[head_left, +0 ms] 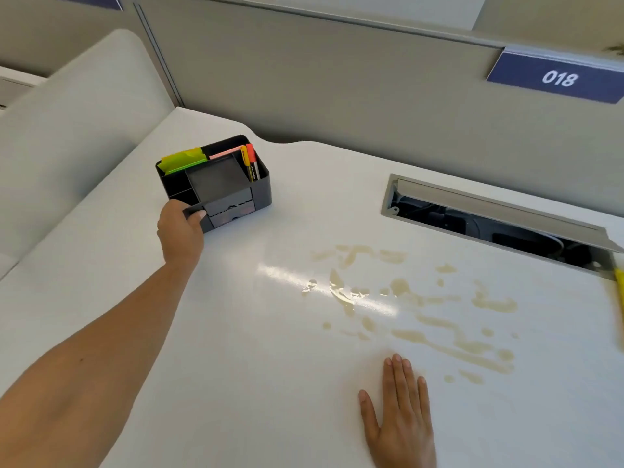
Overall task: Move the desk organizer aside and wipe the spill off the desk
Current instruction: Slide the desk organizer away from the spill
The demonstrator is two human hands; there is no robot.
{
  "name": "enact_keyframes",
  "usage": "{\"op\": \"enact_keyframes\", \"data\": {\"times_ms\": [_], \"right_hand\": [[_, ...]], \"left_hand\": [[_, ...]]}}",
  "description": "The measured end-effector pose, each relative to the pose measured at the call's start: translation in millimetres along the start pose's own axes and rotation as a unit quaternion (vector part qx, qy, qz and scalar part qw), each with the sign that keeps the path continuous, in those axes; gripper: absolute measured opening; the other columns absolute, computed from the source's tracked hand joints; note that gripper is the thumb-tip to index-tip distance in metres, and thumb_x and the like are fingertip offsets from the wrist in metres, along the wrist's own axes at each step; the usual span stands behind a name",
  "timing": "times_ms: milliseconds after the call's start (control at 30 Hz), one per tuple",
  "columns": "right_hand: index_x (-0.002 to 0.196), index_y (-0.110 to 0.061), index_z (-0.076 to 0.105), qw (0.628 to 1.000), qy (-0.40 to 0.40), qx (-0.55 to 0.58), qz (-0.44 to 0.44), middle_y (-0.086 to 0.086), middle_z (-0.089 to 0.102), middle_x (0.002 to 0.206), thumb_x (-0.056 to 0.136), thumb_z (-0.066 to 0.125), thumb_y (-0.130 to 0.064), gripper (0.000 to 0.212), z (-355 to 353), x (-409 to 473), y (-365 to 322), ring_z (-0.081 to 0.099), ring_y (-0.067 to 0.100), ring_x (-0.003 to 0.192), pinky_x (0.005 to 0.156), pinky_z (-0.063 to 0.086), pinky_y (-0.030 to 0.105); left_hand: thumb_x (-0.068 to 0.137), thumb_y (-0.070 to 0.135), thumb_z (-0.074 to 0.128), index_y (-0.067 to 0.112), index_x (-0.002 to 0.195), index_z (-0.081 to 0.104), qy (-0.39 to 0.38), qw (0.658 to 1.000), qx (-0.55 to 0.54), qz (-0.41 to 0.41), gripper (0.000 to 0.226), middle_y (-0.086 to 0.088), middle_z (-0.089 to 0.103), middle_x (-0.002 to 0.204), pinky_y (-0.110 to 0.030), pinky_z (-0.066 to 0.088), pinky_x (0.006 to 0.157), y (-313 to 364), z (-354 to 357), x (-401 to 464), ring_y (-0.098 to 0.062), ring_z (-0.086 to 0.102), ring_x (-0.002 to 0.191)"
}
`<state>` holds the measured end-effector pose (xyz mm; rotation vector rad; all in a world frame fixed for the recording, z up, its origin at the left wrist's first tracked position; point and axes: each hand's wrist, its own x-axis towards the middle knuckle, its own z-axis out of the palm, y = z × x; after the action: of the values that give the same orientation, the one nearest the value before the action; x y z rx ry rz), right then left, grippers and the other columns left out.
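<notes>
A black desk organizer [236,194] with green and pink sticky notes and orange markers stands at the far left of the white desk [236,332]. My left hand [180,231] reaches out and grips its near left corner, thumb over the rim. A pale yellowish spill [422,309] lies in scattered puddles and streaks across the middle right of the desk. My right hand [400,420] rests flat on the desk, palm down, fingers together, just in front of the spill's near edge and holding nothing.
An open cable hatch [489,217] with a raised grey lid is set in the desk behind the spill. A yellow object [619,288] shows at the right edge. Grey partition walls [337,96] bound the desk at the back, with a blue "018" label [559,77].
</notes>
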<state>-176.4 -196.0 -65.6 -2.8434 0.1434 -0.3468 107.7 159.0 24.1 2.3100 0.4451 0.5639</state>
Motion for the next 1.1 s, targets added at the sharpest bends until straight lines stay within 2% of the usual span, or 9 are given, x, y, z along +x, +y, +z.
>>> {"op": "enact_keyframes", "data": {"times_ms": [267,467,800,900,1000,1100], "right_hand": [[0.133,0.002,0.055,1.000,0.019,-0.013,-0.003,0.014,0.051,0.142,0.098,0.029,-0.054,0.071,2.1,2.2,-2.0,0.015,0.010,0.149,0.115,0.025,0.044],[0.132,0.002,0.055,0.999,0.024,-0.024,-0.014,0.015,0.051,0.142,0.098,0.029,-0.054,0.070,3.1,2.7,-1.7,0.016,0.011,0.149,0.115,0.026,0.043],[0.131,0.001,0.056,0.999,0.027,-0.029,-0.023,0.014,0.052,0.141,0.097,0.032,-0.053,0.068,5.0,2.4,1.1,0.021,0.013,0.148,0.114,0.027,0.043],[0.133,0.000,0.054,0.999,0.018,-0.031,-0.019,0.012,0.049,0.144,0.097,0.032,-0.053,0.067,3.0,2.8,-0.1,0.024,0.016,0.147,0.114,0.028,0.043],[0.134,0.000,0.054,0.999,0.007,-0.033,-0.020,0.011,0.048,0.146,0.098,0.032,-0.053,0.067,1.2,1.8,-0.6,0.032,0.022,0.142,0.111,0.031,0.045],[0.136,-0.001,0.052,0.999,-0.001,-0.038,-0.018,0.010,0.046,0.148,0.098,0.033,-0.053,0.067,0.2,-0.4,1.9,0.036,0.023,0.140,0.109,0.032,0.047]], "left_hand": [[0.091,0.017,0.063,0.001,0.102,0.057,0.042,0.997,0.027,-0.055,0.021,-0.024,0.061,0.104,-0.036,0.037,0.076,-32.6,-24.8,31.7,-0.040,0.055,0.098],[0.092,0.017,0.063,-0.001,0.107,0.056,0.059,0.993,0.025,-0.102,0.025,-0.027,0.059,0.113,-0.050,0.042,0.090,-42.2,-23.6,47.2,-0.043,0.053,0.107],[0.090,0.025,0.065,0.001,0.113,0.053,0.051,0.983,0.063,-0.166,0.035,-0.029,0.058,0.119,-0.054,0.045,0.093,-51.3,-16.9,90.6,-0.048,0.053,0.112],[0.089,0.031,0.065,0.005,0.115,0.052,0.040,0.982,0.031,-0.182,0.039,-0.026,0.058,0.122,-0.055,0.048,0.094,-61.8,-6.0,103.4,-0.047,0.055,0.112],[0.087,0.033,0.064,0.011,0.134,0.039,0.020,0.980,-0.021,-0.199,0.057,-0.020,0.046,0.140,-0.052,0.040,0.105,-72.8,7.0,110.6,-0.041,0.046,0.126],[0.089,0.043,0.060,0.016,0.153,0.012,-0.016,0.970,-0.039,-0.240,0.084,-0.016,0.021,0.158,-0.047,0.027,0.116,-73.4,22.1,91.4,-0.036,0.030,0.140]]}}
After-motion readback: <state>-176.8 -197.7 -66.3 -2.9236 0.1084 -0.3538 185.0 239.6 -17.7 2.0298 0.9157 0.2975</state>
